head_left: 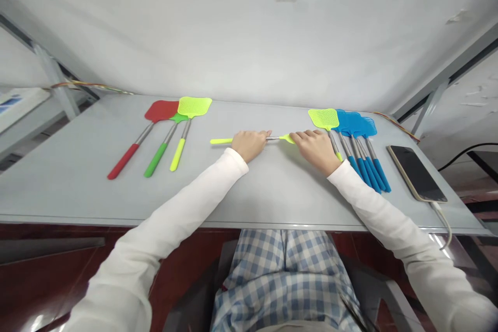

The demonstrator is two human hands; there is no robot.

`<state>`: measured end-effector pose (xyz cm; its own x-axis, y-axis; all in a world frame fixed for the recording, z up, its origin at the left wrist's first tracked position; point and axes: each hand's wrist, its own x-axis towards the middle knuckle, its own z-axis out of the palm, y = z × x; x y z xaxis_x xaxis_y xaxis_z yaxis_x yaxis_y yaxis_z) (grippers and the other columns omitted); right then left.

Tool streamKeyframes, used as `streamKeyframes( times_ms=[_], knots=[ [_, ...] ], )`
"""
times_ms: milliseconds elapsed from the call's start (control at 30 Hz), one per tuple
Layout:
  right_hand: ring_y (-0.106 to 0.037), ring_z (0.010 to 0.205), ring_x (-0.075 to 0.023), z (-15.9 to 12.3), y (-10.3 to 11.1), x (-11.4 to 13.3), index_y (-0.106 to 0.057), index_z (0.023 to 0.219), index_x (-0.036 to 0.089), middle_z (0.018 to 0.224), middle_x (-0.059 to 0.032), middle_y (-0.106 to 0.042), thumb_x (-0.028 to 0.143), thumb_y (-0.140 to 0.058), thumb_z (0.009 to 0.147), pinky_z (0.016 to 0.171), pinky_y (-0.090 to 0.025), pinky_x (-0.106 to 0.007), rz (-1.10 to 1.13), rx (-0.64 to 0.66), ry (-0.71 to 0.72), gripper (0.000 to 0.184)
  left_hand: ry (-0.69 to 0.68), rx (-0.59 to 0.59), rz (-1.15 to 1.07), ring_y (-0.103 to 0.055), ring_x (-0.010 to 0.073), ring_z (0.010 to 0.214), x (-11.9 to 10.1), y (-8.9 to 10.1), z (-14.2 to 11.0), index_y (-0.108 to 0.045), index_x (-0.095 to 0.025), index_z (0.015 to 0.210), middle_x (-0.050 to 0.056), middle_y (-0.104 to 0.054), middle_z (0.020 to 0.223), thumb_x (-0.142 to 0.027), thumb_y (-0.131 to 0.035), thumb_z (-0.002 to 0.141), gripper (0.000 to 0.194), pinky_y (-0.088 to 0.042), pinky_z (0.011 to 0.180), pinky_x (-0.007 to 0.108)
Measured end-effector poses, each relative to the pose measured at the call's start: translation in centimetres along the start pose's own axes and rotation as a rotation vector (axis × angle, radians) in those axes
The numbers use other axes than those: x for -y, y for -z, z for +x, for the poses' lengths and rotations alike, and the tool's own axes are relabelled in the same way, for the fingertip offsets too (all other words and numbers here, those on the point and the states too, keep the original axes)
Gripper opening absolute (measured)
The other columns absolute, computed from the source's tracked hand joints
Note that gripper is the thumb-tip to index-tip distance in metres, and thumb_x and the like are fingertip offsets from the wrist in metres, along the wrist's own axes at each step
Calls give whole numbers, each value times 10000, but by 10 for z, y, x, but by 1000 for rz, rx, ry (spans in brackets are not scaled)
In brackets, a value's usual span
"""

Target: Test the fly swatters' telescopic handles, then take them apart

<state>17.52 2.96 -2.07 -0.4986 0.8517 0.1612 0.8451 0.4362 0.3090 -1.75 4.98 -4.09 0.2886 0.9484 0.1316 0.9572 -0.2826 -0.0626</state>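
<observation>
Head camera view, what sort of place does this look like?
Probably a workshop or simple workstation, though I can't be certain: a gray table beside a pale wall, metal frame posts, and fly swatters grouped left and right.

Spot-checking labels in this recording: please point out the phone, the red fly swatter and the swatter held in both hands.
Phone [417, 173]: head view, on its dark screen.
Red fly swatter [144, 133]: head view, on its metal shaft.
Held yellow-green swatter [274, 138]: head view, on its metal shaft.
</observation>
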Motion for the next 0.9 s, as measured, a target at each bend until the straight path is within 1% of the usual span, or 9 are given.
streamKeyframes(
  times_ms=[167,267,333,400,533,600,667,800,900],
  knots=[
    [-584,868,-205,2,-8,-9,-629,1129,191,1007,-101,-710,82,-363,888,683,-283,-327,57,-102,-44,375,17,-28,-61,-680,250,808,3,8,1,-663,-170,992,144,-713,827,-440,-282,969,468,-378,653,309],
    [-568,953,-221,5,-18,-23,-634,1141,204,1049,-87,-705,78,-331,895,817,-307,-357,61,-220,-74,410,-3,-34,-199,-666,228,772,12,12,1,-617,-214,1023,68,-710,815,-520,-391,910,397,-372,633,294],
    [-543,1033,-237,6,-24,-33,-647,1120,217,1078,-76,-698,71,-333,886,932,-281,-402,58,-292,-121,418,-28,-12,-287,-650,201,745,21,12,1,-600,-245,1031,19,-699,804,-516,-411,892,358,-363,620,278],
    [-498,1127,-257,7,-29,-41,-643,1124,224,1142,-81,-672,68,-364,860,996,-251,-445,71,-350,-181,414,-46,25,-343,-629,176,725,30,10,1,-607,-264,998,-8,-687,804,-476,-406,893,310,-350,605,265],
    [-411,1227,-297,7,-34,-39,-509,1290,173,1330,-164,-517,85,-385,812,982,-293,-493,165,-470,-352,502,-14,26,-507,-582,142,695,37,4,3,-626,-257,933,-19,-671,831,-474,-458,862,284,-357,606,251],
    [-397,1222,-312,8,-35,-33,-451,1311,129,1334,-204,-463,105,-361,808,945,-328,-494,244,-529,-455,511,11,-14,-639,-552,123,660,33,0,4,-620,-238,947,-17,-662,816,-479,-473,855,296,-379,621,245],
    [-399,1199,-316,8,-36,-27,-449,1264,100,1291,-224,-447,140,-342,821,925,-347,-483,319,-573,-517,457,18,-43,-757,-513,107,604,27,-3,4,-603,-221,970,-23,-644,762,-479,-472,858,310,-390,619,240],
    [-409,1165,-305,7,-33,-19,-464,1196,100,1216,-224,-452,179,-334,848,940,-344,-469,366,-615,-503,380,4,-52,-826,-490,107,581,17,-5,0,-581,-222,969,-35,-620,699,-481,-459,864,304,-386,614,241],
    [-380,1204,-310,5,-28,-16,-473,1224,160,1279,-193,-431,135,-348,835,957,-324,-480,291,-574,-447,410,-3,-50,-781,-502,112,616,16,-4,-2,-582,-234,959,-28,-636,755,-467,-467,863,277,-378,631,250]
  ],
)
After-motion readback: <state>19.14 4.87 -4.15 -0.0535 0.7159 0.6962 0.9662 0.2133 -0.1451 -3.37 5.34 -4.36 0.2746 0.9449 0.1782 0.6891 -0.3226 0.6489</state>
